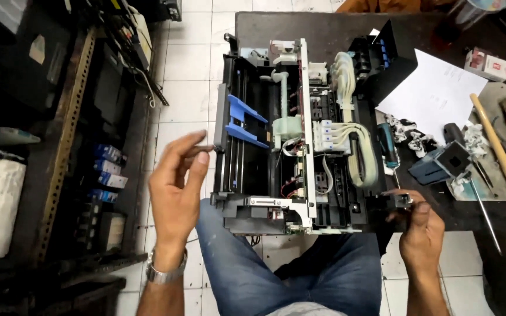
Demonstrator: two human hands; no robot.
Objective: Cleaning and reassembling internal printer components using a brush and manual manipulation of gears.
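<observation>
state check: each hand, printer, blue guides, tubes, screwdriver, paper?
Left hand: raised beside the printer, fingers loosely spread, empty.
Right hand: gripping the printer's near right corner.
Printer: cover off, insides exposed.
Blue guides: tilted.
Tubes: attached, looped.
Screwdriver: lying flat on the table.
Paper: lying flat.

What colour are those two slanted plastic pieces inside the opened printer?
Bright blue guides, seen clearly in the head view, inside the printer.
</observation>
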